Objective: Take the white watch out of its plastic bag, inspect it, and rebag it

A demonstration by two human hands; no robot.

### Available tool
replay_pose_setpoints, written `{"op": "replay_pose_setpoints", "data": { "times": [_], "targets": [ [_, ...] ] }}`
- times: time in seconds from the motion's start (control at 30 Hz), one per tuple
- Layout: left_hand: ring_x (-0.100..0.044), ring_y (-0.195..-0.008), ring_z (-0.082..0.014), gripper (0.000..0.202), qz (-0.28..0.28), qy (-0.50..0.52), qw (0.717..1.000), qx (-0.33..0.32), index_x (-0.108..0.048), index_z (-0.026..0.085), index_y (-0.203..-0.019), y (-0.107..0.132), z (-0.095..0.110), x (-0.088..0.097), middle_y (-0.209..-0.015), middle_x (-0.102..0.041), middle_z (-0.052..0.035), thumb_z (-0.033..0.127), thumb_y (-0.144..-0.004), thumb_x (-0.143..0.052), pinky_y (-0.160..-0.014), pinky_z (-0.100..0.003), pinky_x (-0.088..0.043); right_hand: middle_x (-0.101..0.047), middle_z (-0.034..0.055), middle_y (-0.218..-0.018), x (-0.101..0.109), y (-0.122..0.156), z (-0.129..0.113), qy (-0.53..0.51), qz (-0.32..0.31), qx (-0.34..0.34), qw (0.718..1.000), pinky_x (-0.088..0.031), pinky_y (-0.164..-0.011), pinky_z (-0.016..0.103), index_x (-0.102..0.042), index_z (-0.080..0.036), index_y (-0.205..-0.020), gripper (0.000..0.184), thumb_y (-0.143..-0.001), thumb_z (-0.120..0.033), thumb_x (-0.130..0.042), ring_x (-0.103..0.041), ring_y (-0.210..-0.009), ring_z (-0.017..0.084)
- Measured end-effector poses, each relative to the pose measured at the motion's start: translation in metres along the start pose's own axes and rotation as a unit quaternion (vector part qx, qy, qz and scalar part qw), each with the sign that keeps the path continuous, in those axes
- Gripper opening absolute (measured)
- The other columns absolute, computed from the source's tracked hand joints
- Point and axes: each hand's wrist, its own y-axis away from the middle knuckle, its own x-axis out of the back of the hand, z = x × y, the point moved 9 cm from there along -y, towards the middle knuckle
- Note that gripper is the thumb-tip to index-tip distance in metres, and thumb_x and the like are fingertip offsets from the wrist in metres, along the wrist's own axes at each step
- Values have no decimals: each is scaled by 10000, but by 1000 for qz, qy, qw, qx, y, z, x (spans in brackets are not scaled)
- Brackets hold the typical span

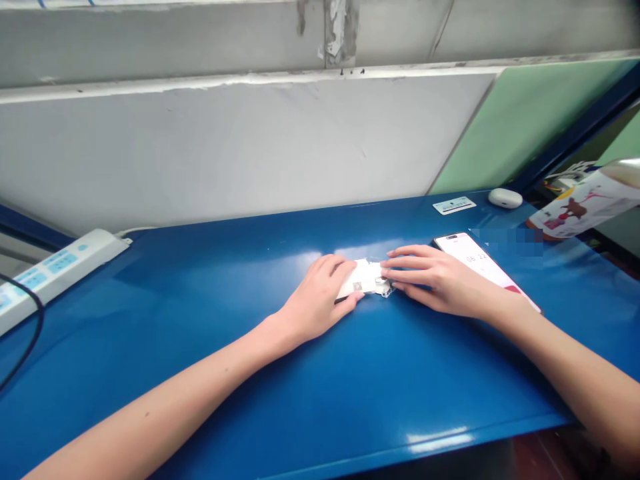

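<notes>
A small flat white packet [350, 285] with a printed square code lies low over the blue table, ragged bits of clear plastic at its right end. My left hand [320, 293] grips the packet's left part, fingers over the far side and thumb along the near edge. From the right, my right hand [435, 277] reaches to the ragged end. Its fingers are stretched and spread, and the fingertips touch a small greyish piece there. What lies beneath those fingertips is hidden.
A phone [480, 260] with a lit screen lies beside my right wrist. Behind it are a white card [454, 205], a white earbud case [505, 198] and a printed bottle [587, 203]. A power strip [60, 267] with a black cable [39, 327] is at left; a wall backs the blue table [225, 413].
</notes>
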Motion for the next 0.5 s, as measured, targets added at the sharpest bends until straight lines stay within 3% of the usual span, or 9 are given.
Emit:
{"op": "replay_pose_setpoints", "data": {
  "times": [0.13, 0.27, 0.4, 0.5],
  "targets": [
    [-527, -1290, -321, 396, -14, -21, 1000, 7, -518, 145, -1318, 1, -1, -4, -1338, -594, -179, 378, -997, -509, -1091, -522, -416, -658, 89, -1356, -10, -1, -6, -23, -20, -11, 999, -537, -1015, 497, -646, -208, -1317, 385, -960, -161, -512, -557, -1296, 298],
    [-380, -1438, -339, 530, -69, -62, 996, 16, -437, 92, -1428, 1, -3, -15, -1493, -483, -205, 435, -1024, -428, -1167, -539, -301, -590, 82, -1442, -17, 2, -3, -23, -42, -25, 999, -509, -1065, 507, -581, -208, -1383, 419, -975, -181, -491, -454, -1404, 298],
    [-333, -1465, -342, 585, -104, -83, 991, 17, -390, 55, -1476, 1, -3, -20, -1538, -424, -219, 448, -1043, -364, -1177, -526, -277, -560, 141, -1459, -9, 1, 3, 5, -2, -54, 999, -470, -1089, 567, -627, -170, -1317, 368, -969, -234, -526, -398, -1439, 339],
    [-349, -1459, -332, 572, -101, -80, 992, 12, -396, 75, -1476, 0, -2, -18, -1528, -445, -203, 449, -1045, -359, -1175, -512, -282, -506, 167, -1502, -14, 0, -2, 18, -24, -50, 998, -439, -1111, 579, -623, -144, -1321, 392, -973, -306, -544, -339, -1469, 362]
  ]
}}
